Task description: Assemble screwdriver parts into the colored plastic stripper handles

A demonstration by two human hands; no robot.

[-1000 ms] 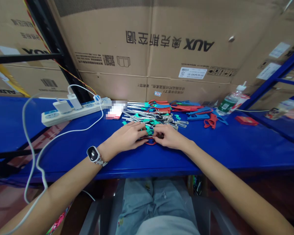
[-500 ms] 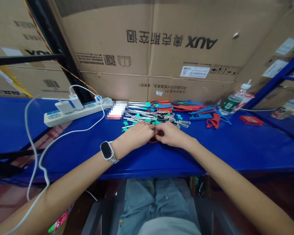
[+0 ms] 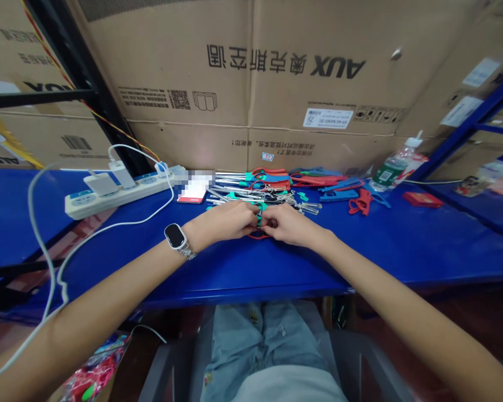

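My left hand (image 3: pixel 235 219), with a watch on its wrist, and my right hand (image 3: pixel 288 224) meet at the middle of the blue table (image 3: pixel 251 273). The fingers of both are closed around a small green plastic part (image 3: pixel 259 218) whose full shape they cover. Below the fingertips, partly hidden, shows the curved edge of a red loop (image 3: pixel 259 236). Just behind the hands lies a pile of thin metal rods (image 3: pixel 245 196) with green pieces. Red and blue plastic handles (image 3: pixel 272 177) are at the pile's back.
Loose red and blue plastic gun-shaped parts (image 3: pixel 362 200) lie to the right, near a drink bottle (image 3: pixel 394 167) and a small red box (image 3: pixel 422 199). A white power strip (image 3: pixel 81 205) with trailing cables sits at left. Behind stands a large cardboard box (image 3: pixel 276 95).
The view has shifted slightly. My fingertips have parted a little, and the green part between them now shows more clearly.
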